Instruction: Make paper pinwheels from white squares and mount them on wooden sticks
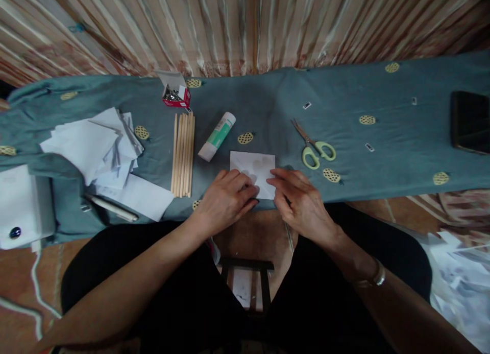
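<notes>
A small white sheet of paper (pixel 252 161) lies at the front edge of the cloth-covered table, between my hands. My left hand (pixel 226 196) covers its lower left corner, the fingers curled and pressed together on the paper. At the right edge, my right hand (pixel 301 203) holds the sheet with its fingertips over the border and the thumb lower down. A glue stick (pixel 217 137) with a green label lies just beyond my left hand. Scissors (pixel 313 148) with light green handles rest beyond my right hand, blades apart.
Wooden sticks (pixel 182 155) lie in a row on the left, below an open red box (pixel 176 96) of small metal pieces. Farther left are stacked papers (pixel 88 139), a pen (pixel 113 208) and a white device (pixel 25 208). A dark object (pixel 470 121) sits far right.
</notes>
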Tool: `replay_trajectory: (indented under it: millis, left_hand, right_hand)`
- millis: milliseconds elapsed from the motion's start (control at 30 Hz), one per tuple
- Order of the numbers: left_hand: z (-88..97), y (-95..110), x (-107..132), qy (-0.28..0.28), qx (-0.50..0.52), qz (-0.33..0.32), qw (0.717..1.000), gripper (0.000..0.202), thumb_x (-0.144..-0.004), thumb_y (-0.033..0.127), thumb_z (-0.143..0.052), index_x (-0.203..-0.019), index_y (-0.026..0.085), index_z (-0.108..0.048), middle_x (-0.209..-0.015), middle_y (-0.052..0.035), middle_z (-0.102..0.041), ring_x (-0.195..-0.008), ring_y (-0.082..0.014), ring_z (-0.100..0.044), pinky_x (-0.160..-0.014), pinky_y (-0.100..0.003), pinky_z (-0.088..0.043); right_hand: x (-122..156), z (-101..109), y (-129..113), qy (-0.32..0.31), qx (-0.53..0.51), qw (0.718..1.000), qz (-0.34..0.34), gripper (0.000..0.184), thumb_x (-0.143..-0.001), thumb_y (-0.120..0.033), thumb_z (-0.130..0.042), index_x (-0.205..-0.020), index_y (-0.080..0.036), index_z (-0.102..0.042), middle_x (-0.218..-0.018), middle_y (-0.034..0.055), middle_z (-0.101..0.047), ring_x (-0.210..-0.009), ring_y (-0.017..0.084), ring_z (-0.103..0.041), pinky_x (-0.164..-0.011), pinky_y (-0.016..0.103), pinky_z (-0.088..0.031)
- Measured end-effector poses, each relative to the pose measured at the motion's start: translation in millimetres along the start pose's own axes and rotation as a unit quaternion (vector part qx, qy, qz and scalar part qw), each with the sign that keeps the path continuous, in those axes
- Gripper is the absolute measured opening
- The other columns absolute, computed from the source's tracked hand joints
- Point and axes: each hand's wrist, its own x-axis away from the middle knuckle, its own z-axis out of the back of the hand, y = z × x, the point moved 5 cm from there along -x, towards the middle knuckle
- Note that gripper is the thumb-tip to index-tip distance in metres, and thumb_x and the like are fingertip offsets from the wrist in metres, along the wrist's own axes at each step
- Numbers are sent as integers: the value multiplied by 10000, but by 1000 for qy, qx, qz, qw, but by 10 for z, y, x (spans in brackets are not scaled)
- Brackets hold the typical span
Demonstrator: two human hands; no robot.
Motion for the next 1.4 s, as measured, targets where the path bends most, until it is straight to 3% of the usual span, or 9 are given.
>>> replay_trajectory:
  millis: [300,567,867,1067,1400]
  left_hand:
    - [44,35,42,50,-37,-16,998,209,-974,203,-481,-915,135,-670,-855,-64,-674,-759,-182,-607,-693,-315,-467]
    - [51,154,94,31,11,-32,999,199,-951,193,-502,-884,135,-680,-846,-70,-678,-785,-182,-617,-712,-318,-524]
    - [47,165,103,47,35,-27,998,223,-972,185,-482,-1142,128,-615,-904,-68,-691,-831,-190,-620,-743,-331,-552]
    - [18,172,99,28,56,-27,998,220,-984,177,-458,-1047,119,-660,-926,-81,-685,-860,-187,-612,-754,-323,-563]
    - [5,139,91,55,101,-17,993,222,-979,177,-471,-1037,102,-673,-918,-81,-685,-849,-175,-620,-734,-312,-583]
  right_hand:
    - [-44,152,47,-37,-67,997,-26,369,-754,-112,-586,-1098,-209,-677,-1321,114,-614,-1219,297,-576,-1019,521,-483]
    - [-39,70,80,-58,-175,981,-65,63,-837,-224,-668,-829,-256,-722,-1304,51,-634,-1240,266,-573,-1044,516,-454]
    - [-44,-21,73,-24,-98,993,-65,88,-837,-184,-632,-794,-211,-704,-1250,105,-653,-1130,273,-612,-966,495,-502]
    - [-44,-37,51,-8,-71,995,-71,65,-808,-174,-642,-779,-214,-683,-1239,101,-659,-1108,276,-617,-951,493,-508]
    - [-44,-37,71,-3,-75,993,-86,17,-804,-201,-664,-812,-210,-676,-1246,108,-660,-1126,275,-620,-957,480,-507]
